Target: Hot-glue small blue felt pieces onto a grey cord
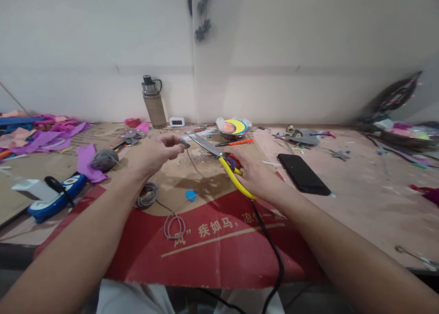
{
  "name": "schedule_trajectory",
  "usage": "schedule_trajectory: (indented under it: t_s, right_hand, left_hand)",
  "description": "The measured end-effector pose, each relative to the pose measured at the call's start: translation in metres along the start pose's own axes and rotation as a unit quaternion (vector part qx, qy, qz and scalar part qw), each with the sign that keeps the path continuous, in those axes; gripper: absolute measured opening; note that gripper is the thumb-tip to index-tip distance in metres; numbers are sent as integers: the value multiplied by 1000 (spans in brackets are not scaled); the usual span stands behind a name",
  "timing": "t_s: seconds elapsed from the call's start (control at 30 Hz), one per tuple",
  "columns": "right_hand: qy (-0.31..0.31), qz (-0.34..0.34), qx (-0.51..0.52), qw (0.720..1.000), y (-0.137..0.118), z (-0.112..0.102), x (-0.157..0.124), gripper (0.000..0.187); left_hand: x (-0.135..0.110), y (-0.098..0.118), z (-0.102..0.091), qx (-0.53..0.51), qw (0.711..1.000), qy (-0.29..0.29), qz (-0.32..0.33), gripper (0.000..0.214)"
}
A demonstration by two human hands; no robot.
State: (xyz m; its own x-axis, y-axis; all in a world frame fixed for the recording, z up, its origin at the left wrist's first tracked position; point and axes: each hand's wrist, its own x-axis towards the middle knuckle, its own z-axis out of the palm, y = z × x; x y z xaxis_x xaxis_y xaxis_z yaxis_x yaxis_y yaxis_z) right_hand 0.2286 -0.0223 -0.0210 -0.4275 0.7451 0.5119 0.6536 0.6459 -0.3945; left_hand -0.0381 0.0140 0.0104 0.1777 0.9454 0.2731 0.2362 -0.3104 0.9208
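Note:
My left hand (156,155) pinches a small dark grey piece (185,144) between thumb and fingertips. A thin grey cord (194,164) hangs down from it. In my right hand (256,171) are scissors (236,180) with a yellow handle, their metal blades pointing toward the left fingertips. A red and blue thing (234,162) shows by the right fingers; I cannot make out what it is. Below the left hand lies a coil of grey cord (147,196), with a loose loop running forward from it. A blue disc (190,195) lies nearby on the red and brown cardboard (206,263).
A phone (303,174) lies to the right. On the left are a blue power strip (56,204), a ball of grey yarn (104,159) and purple scraps (51,138). Behind stand a bottle (155,106) and a small clock (177,122). A black cable (277,254) crosses the front edge.

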Motion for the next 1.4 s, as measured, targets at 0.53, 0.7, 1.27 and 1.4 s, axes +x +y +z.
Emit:
schedule_trajectory:
  t_s: [0.53,0.7,1.27,1.4]
  right_hand:
    - [-44,-2,-129,991,-12,-14,-4,27]
    - [-47,-10,-121,991,-12,-13,-4,29]
    - [-25,-27,-147,988,-10,-11,-4,29]
    - [-33,-32,-158,986,-12,-13,-4,28]
  left_hand:
    - [-1,3,-3,-37,999,-20,-9,10]
    - [-1,2,-4,-58,998,-29,-7,9]
    - [-1,4,-3,-70,997,-34,-10,8]
    - [-2,3,-3,-62,997,-32,-12,9]
